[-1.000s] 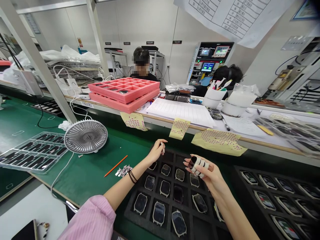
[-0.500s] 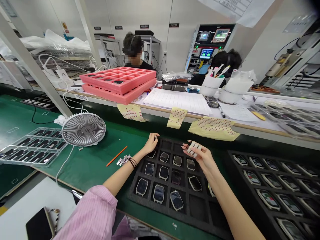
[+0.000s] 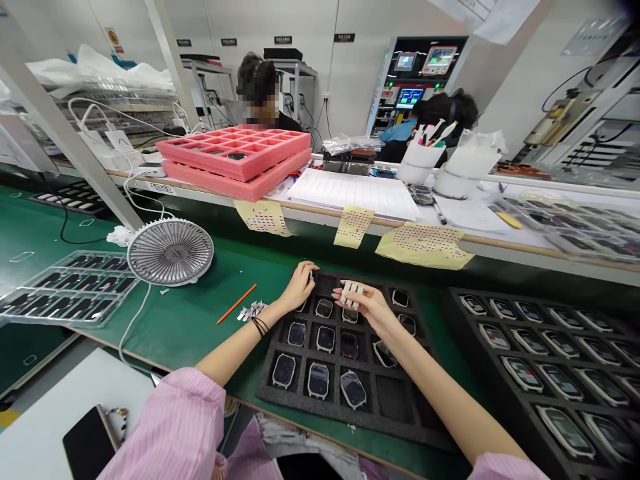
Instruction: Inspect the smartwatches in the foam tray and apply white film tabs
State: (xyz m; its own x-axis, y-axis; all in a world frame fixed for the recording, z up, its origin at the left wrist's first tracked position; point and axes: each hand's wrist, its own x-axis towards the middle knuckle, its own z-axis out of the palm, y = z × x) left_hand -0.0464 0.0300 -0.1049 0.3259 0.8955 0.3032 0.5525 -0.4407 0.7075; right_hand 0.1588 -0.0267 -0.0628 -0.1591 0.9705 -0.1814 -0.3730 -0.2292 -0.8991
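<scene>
My right hand (image 3: pixel 371 305) is closed around several small whitish blocks (image 3: pixel 352 295) lined up side by side, above the back rows of a black foam tray (image 3: pixel 345 417). At the tray's back left corner, my left hand (image 3: pixel 300 287) has its fingers curled in; whether they grip anything is hidden. Square watches (image 3: pixel 319 380) with dark screens lie face up in many compartments of this tray. One watch (image 3: pixel 349 315) is partly covered by my right hand, and another (image 3: pixel 385 353) lies tilted beside my right forearm.
A second black foam tray of watches (image 3: pixel 520 373) stands to the right. On the left are a grey fan (image 3: pixel 171 252), an orange stick (image 3: pixel 237 304), small silvery scraps (image 3: pixel 253 311) and a clear tray (image 3: pixel 70 287). Pink foam trays (image 3: pixel 235 157) sit on the shelf; two people are behind it.
My right hand has moved left with the whitish blocks, uncovering watches at the tray's right side. My left hand stays at the back left corner. The view has shifted slightly.
</scene>
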